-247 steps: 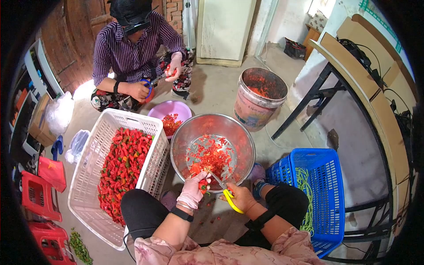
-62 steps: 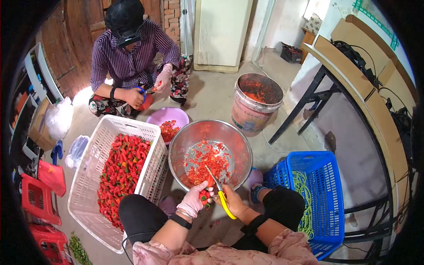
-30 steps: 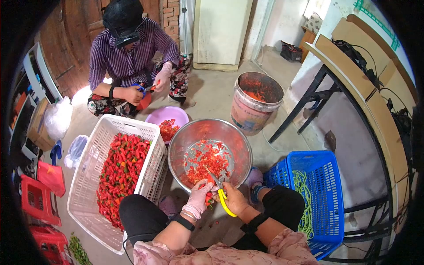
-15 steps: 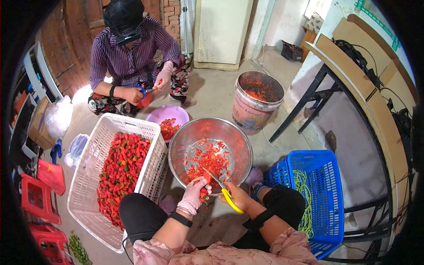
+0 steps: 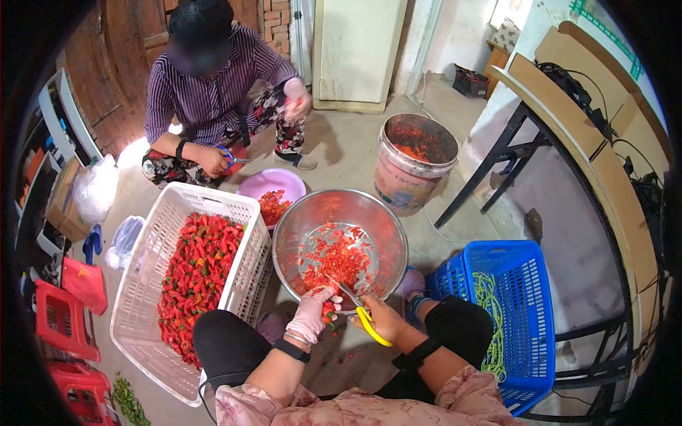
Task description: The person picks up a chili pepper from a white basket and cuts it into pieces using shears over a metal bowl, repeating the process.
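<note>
At the near rim of a steel bowl [image 5: 389, 234], my gloved left hand [image 5: 310, 316] is closed around a red pepper [image 5: 329, 311]. Most of that pepper is hidden by the fingers. My bare right hand [image 5: 384, 321] grips a pair of scissors [image 5: 371, 328] with yellow handles, the blades reaching toward the left fingertips. Chopped red pepper [image 5: 341, 257] lies across the bottom of the bowl. To the left, a white plastic crate [image 5: 142, 284] holds many whole red peppers [image 5: 195, 284].
A co-worker [image 5: 206, 92] squats opposite with blue-handled scissors [image 5: 231, 157], behind a pink basin [image 5: 288, 183] of cut pepper. A red-stained bucket [image 5: 405, 177] stands beyond the bowl. On the right are a blue basket [image 5: 529, 319] with green cords and a black-legged table [image 5: 490, 163].
The scissors in my right hand have closed their blades somewhat and shifted slightly. The co-worker's gloved hand has moved up and right, away from the blue-handled scissors.
</note>
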A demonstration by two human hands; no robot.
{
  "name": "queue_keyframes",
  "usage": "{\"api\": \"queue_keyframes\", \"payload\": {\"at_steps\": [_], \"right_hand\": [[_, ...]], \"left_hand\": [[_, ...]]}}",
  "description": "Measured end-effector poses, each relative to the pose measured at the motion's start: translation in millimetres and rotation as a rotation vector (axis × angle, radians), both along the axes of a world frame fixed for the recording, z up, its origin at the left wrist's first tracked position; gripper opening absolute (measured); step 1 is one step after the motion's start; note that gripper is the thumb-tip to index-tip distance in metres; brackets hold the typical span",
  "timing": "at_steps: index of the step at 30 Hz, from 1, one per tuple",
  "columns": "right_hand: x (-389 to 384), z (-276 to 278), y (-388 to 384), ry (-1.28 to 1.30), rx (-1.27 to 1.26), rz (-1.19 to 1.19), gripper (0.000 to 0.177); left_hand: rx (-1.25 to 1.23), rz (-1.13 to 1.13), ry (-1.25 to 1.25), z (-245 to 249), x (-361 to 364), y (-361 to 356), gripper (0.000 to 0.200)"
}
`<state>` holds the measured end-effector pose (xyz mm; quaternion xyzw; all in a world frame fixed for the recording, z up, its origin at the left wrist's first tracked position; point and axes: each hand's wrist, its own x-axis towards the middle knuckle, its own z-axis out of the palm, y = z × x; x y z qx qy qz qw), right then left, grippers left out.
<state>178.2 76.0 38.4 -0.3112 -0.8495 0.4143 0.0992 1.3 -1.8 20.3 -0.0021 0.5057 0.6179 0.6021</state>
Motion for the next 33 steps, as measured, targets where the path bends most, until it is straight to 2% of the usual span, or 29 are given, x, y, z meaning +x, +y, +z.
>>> {"api": "queue_keyframes", "payload": {"at_steps": [2, 4, 9, 14, 16, 18, 22, 26, 29, 31, 33], "right_hand": [[-2, 2, -3, -0.014, 0.040, -0.013, 0.055], [-3, 9, -3, -0.135, -0.060, -0.033, 0.057], [-2, 0, -2, -0.147, -0.013, -0.045, 0.060], [3, 1, 4, -0.059, 0.045, -0.066, 0.055], [3, 16, 7, -0.091, 0.008, -0.038, 0.061], [4, 11, 8, -0.090, 0.054, -0.032, 0.061], [6, 10, 5, -0.032, 0.187, -0.002, 0.058], [6, 11, 6, -0.134, 0.128, 0.027, 0.057], [7, -5, 9, -0.083, 0.131, 0.011, 0.053], [7, -6, 9, -0.022, 0.000, -0.010, 0.054], [6, -9, 8, 0.014, 0.000, -0.017, 0.056]], "left_hand": [[0.063, -0.059, -0.080, 2, 5, -1, 0.012], [0.054, -0.061, -0.073, 3, 7, -1, 0.012], [0.051, -0.023, -0.159, -4, 6, 0, 0.012], [0.000, 0.045, -0.117, 0, 1, 0, 0.010], [-0.028, 0.070, -0.090, -2, 0, 0, 0.009], [0.045, 0.092, -0.003, -9, 2, 2, 0.007], [0.105, 0.109, -0.050, -9, 1, 1, 0.007], [0.038, 0.026, -0.013, -5, -6, 0, 0.006], [-0.005, 0.030, -0.048, -1, -6, 0, 0.007], [-0.026, 0.047, -0.072, 2, -6, 1, 0.008], [-0.020, 0.085, -0.106, 5, -5, 1, 0.009]]}}
